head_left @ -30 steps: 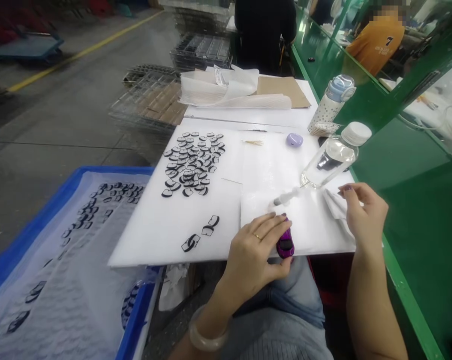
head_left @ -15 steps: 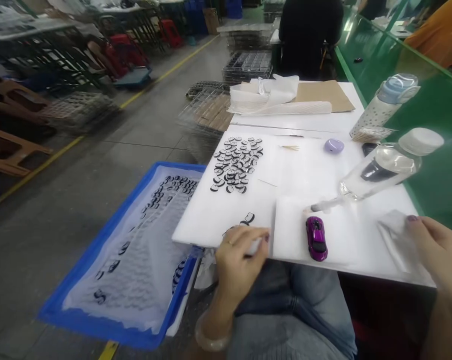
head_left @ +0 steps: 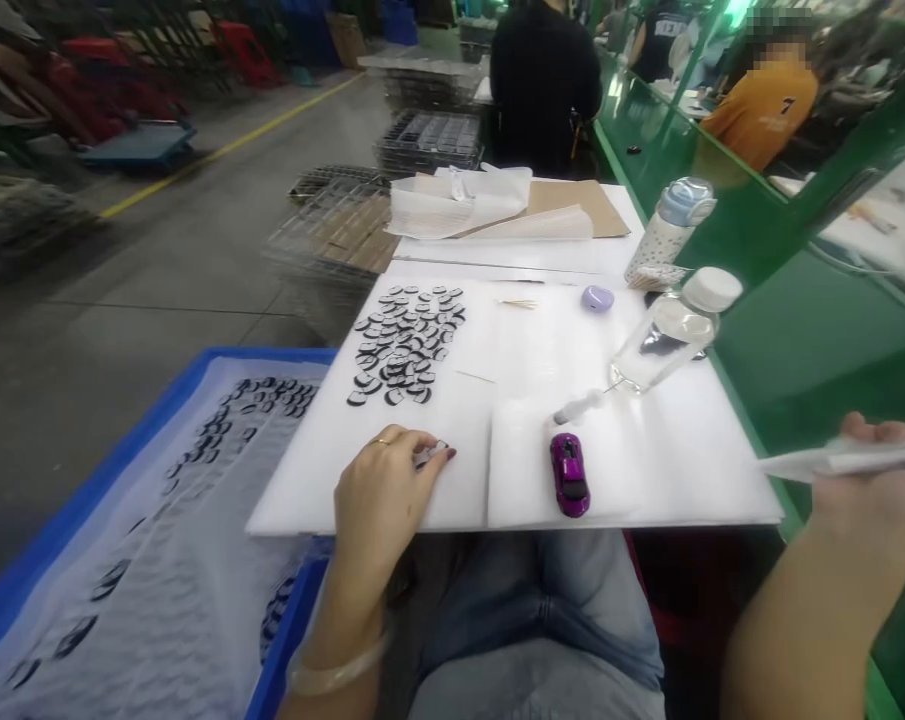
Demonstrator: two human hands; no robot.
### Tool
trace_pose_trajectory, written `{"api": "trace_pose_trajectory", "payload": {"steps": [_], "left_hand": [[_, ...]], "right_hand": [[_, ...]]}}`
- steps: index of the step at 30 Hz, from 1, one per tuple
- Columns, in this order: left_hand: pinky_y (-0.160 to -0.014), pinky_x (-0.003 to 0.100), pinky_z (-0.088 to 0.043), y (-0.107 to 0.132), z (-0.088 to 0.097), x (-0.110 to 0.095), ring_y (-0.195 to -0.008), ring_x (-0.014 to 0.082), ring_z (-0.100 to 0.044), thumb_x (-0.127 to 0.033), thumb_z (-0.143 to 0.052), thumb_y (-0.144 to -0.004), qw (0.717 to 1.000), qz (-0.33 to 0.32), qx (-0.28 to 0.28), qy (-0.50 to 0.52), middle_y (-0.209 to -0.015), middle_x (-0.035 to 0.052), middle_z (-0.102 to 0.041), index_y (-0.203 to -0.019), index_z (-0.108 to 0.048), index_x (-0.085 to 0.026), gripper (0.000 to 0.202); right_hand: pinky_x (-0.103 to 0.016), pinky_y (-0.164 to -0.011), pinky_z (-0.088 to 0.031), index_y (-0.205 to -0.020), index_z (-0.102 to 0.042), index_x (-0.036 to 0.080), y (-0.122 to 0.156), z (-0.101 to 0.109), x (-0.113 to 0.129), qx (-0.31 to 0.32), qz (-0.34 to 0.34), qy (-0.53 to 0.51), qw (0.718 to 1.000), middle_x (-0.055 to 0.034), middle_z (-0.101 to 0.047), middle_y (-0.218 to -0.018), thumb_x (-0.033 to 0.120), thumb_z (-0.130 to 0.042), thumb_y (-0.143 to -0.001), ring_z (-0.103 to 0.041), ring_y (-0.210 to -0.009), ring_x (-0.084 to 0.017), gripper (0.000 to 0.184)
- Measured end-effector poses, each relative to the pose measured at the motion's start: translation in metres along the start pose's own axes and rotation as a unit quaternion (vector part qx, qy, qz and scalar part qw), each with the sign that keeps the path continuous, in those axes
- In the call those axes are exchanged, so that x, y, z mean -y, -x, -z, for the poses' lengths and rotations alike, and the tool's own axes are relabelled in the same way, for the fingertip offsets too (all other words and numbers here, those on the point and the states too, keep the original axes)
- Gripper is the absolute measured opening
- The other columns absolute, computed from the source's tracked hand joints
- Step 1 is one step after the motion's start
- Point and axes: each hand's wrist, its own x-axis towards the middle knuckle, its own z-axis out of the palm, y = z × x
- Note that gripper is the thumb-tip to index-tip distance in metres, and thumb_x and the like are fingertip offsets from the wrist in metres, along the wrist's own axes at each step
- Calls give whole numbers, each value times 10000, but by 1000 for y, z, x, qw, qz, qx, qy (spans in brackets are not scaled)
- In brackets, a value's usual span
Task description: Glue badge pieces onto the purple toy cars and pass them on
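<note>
My left hand point(head_left: 384, 490) hovers at the near left of the white foam sheet point(head_left: 294, 480), its thumb and fingertips pinched on a small black-and-white curved piece point(head_left: 431, 453), mostly hidden by the fingers. Beyond it lies a spread of similar curved pieces point(head_left: 407, 345). At the right edge of the table, my right hand point(head_left: 868, 480) grips a thin, folded white sheet point(head_left: 819, 460); whether it is cloth or paper I cannot tell. Between the hands, a purple toy car point(head_left: 570, 475) rests on a smaller foam pad point(head_left: 523, 480).
A clear bottle point(head_left: 666, 335) with a white cap, a patterned flask point(head_left: 666, 230) and a purple case point(head_left: 597, 298) stand toward the right. Left and below is a blue tray point(head_left: 197, 385) of pieces under film. Green partition point(head_left: 782, 290) borders the right; a person in black point(head_left: 546, 85) sits ahead.
My right hand has raised the white sheet off the table. Loose pieces seen beside my left hand no longer show there. The view has swung right.
</note>
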Motion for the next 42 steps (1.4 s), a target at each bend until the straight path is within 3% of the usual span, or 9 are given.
{"api": "trace_pose_trajectory", "payload": {"steps": [4, 8, 13, 18, 21, 31, 35, 39, 42], "left_hand": [[-704, 374, -419, -6, 3, 1, -904, 284, -654, -389, -613, -843, 999, 10, 25, 24, -963, 52, -699, -847, -707, -204, 207], [-717, 393, -434, -2, 10, 1, -857, 283, -661, -414, -641, -764, 996, 33, -14, 80, -902, 49, -718, -781, -695, -214, 208], [-767, 400, -509, 16, 17, -4, -756, 251, -669, -459, -729, -700, 962, 18, -104, 253, -781, 29, -728, -848, -742, -225, 277], [-763, 312, -554, 37, 17, -37, -790, 195, -677, -343, -764, -737, 898, -66, -41, 433, -882, 20, -748, -917, -789, -254, 203], [-809, 278, -571, 49, 15, -61, -834, 184, -692, -333, -766, -776, 824, -22, 5, 565, -883, 34, -755, -896, -792, -233, 159], [-746, 205, -578, 35, -13, -98, -748, 121, -676, -408, -845, -744, 556, -9, 181, 811, -795, 53, -735, -882, -799, -193, 259], [-791, 206, -582, 33, -19, -94, -781, 119, -690, -377, -848, -750, 529, 4, 204, 824, -818, 60, -750, -896, -802, -188, 243], [-832, 192, -574, 34, -20, -90, -815, 109, -699, -354, -833, -776, 521, -6, 220, 825, -849, 50, -761, -918, -802, -199, 212], [-831, 207, -583, 34, -20, -89, -818, 115, -703, -352, -818, -792, 519, -13, 223, 825, -856, 44, -761, -909, -801, -197, 195]], "right_hand": [[-280, -395, -223, -602, -462, 249, 14, -52, 32, 95, 138, -66, 984, 60, -327, -500, 571, -755, -667, -286, -390, -90, 440], [-300, -589, -413, -839, -649, 182, 27, -101, 43, 235, 403, 87, 880, -39, -590, -749, 399, -576, -926, -532, -638, -132, 245], [-369, -776, -501, -1126, -596, 185, 24, -112, 18, 349, 461, 218, 786, -113, -617, -1045, 384, -593, -881, -603, -955, -232, 316], [-420, -908, -498, -1096, -594, 223, 8, -92, -14, 220, 231, 111, 941, -41, -614, -983, 389, -721, -761, -606, -936, -231, 395], [-367, -727, -536, -1026, -570, 203, -11, -81, -30, 140, 114, 36, 983, -16, -558, -835, 420, -520, -918, -581, -732, -170, 247], [-383, -657, -540, -969, -581, 204, -22, -89, -23, 178, 162, 33, 970, -39, -567, -795, 499, -386, -975, -591, -701, -191, 353], [-480, -1004, -450, -1148, -579, 207, 9, -101, 2, 254, 249, 99, 929, -107, -605, -1133, 480, -635, -823, -575, -1091, -266, 428], [-429, -901, -503, -982, -575, 226, 28, -125, 16, 378, 248, 132, 882, -71, -655, -1016, 437, -685, -780, -629, -955, -238, 312], [-404, -824, -532, -798, -445, 232, 29, -135, 27, 361, 192, 38, 912, -55, -632, -860, 446, -574, -862, -642, -831, -197, 258]]}}
